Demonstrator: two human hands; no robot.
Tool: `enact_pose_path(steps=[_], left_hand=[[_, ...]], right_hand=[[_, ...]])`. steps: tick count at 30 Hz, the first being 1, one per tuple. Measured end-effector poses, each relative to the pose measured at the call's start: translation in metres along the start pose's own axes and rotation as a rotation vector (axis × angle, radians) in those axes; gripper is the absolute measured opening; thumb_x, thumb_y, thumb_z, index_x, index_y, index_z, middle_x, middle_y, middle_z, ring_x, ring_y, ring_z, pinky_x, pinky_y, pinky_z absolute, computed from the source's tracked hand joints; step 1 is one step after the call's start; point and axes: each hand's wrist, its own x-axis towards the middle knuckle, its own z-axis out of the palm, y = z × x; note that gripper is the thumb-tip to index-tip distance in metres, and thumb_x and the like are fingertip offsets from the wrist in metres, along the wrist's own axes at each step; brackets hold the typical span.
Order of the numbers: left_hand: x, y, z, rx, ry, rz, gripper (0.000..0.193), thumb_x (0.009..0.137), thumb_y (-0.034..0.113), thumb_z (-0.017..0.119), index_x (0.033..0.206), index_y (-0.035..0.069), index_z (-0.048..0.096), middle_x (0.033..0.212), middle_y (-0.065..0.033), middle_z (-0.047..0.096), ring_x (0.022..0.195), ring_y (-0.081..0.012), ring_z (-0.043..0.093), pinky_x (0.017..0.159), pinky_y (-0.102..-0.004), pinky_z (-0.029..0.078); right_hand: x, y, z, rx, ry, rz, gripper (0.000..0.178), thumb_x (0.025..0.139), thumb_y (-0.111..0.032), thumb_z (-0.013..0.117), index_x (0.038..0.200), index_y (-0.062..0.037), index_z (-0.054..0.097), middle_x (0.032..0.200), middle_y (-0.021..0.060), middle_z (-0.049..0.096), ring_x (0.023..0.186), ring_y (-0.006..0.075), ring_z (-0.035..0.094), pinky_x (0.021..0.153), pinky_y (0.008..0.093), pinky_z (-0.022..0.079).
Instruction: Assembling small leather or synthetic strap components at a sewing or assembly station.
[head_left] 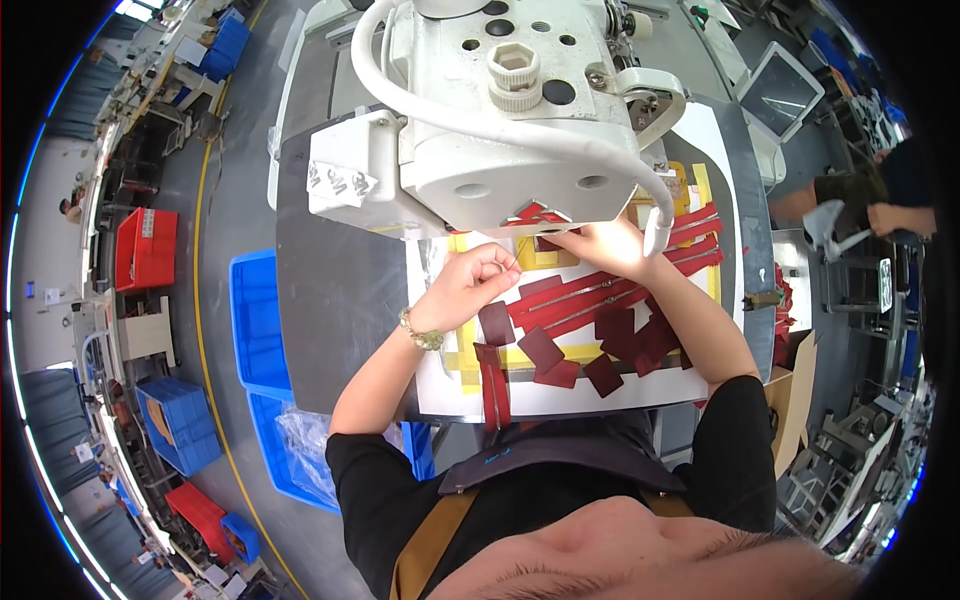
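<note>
A large white sewing machine head (pixel 520 150) hangs over the work and hides part of what lies below it. My left hand (pixel 470 285) is closed in a pinch just in front of it; a thin thread-like line runs up from the fingertips, too fine to be sure of. Beneath the machine's right side, my right hand (pixel 610 248) reaches in with a finger stretched over a yellow-edged plate (pixel 545 256), its other fingers partly hidden and washed out by light. Red zipper strips (pixel 570 300) lie below the hands. Dark red square patches (pixel 541 349) are scattered nearer me.
A white board with yellow tape (pixel 455 395) lies on the grey table (pixel 340 300). Another short zipper strip (pixel 494 385) hangs at its near edge. Blue bins (pixel 262 330) stand left of the table. At right are a screen (pixel 782 92), a cardboard box (pixel 792 400) and another person (pixel 850 205).
</note>
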Motion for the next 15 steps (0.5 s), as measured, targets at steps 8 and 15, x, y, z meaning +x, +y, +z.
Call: enact_pose_path(steps=[8,15], left_hand=[[-0.004,0.004,-0.003,0.211,-0.176,-0.002,0.008,0.089,0.012,0.059,0.092,0.004,0.06,0.063,0.0076,0.049,0.058,-0.001,0.037,0.06,-0.0189,0.032],[-0.011,0.006,0.017,0.675,-0.12,0.25,0.01,0.083,0.017,0.06,0.09,0.014,0.067,0.065,0.0056,0.056,0.067,-0.0093,0.048,0.084,-0.0298,0.03]], right_hand=[[-0.032,0.003,-0.032,0.289,-0.469,0.223,0.027,0.087,-0.024,0.063,0.068,-0.0045,0.057,0.056,0.0081,0.054,0.057,0.0154,0.057,0.053,0.0298,0.042],[-0.066,-0.013,-0.033,-0.575,0.018,0.168,0.015,0.08,-0.02,0.066,0.089,-0.0092,0.061,0.068,0.0107,0.058,0.061,0.0268,0.06,0.053,0.0373,0.045]])
